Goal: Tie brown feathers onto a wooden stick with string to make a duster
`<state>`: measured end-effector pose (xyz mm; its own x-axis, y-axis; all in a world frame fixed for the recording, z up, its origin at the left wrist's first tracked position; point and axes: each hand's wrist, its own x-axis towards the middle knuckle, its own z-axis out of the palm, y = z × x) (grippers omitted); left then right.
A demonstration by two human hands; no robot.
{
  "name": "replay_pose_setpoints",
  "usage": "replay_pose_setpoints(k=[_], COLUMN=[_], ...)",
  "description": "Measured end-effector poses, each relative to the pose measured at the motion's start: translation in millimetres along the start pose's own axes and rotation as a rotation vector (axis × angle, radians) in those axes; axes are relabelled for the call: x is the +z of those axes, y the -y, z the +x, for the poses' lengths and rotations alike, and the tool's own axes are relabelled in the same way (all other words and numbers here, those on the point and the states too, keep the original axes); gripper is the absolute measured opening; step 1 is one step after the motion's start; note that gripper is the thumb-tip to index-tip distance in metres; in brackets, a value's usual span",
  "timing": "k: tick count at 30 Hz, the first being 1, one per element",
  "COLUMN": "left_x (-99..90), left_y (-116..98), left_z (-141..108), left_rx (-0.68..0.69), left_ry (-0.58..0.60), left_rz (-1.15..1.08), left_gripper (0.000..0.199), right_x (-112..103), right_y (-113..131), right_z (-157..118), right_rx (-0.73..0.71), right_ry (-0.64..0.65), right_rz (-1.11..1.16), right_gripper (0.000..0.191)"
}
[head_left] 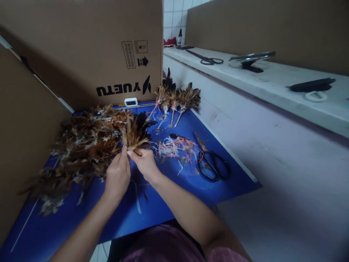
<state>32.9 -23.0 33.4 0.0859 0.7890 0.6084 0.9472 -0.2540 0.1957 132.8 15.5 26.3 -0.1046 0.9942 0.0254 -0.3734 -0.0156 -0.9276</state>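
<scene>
Both my hands meet at the base of a feather bunch, brown with dark tips, held upright above the blue table. My left hand pinches the lower end from the left. From the right, my right hand grips the same base with thumb and fingers closed. Whether a stick or tie sits inside the grip is hidden. Left of the hands spreads a large pile of loose brown feathers. To the right lies a tangle of white and pink string, with black-handled scissors beyond it.
Several finished-looking feather bundles on sticks lie at the back right. A small white digital device stands before the large cardboard box. On the white ledge at right rest more scissors and a black object.
</scene>
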Motion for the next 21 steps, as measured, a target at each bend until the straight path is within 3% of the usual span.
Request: replay_pose_setpoints(k=[5, 13, 18, 21], left_x=[-7.1, -20.9, -28.3, -32.3], left_y=[-11.1, -14.3, -11.2, -7.9], left_z=[2.4, 15.7, 29.3, 34.0], left_rx=[-0.071, -0.627, -0.783, -0.806], left_ry=[-0.084, 0.098, 0.441, 0.593], left_rz=[-0.166, -0.898, -1.191, -1.276], left_gripper=[0.036, 0.04, 0.031, 0.029], right_x=[2.0, 2.3, 0.7, -1.3], right_y=[16.5, 25.3, 20.8, 18.4], right_z=[-3.9, -9.0, -6.7, -5.3], right_rx=[0.091, 0.118, 0.093, 0.086], right_ry=[-0.015, -0.017, -0.021, -0.008], right_rz=[0.195, 0.209, 0.134, 0.11], right_gripper=[0.022, 0.02, 0.022, 0.021])
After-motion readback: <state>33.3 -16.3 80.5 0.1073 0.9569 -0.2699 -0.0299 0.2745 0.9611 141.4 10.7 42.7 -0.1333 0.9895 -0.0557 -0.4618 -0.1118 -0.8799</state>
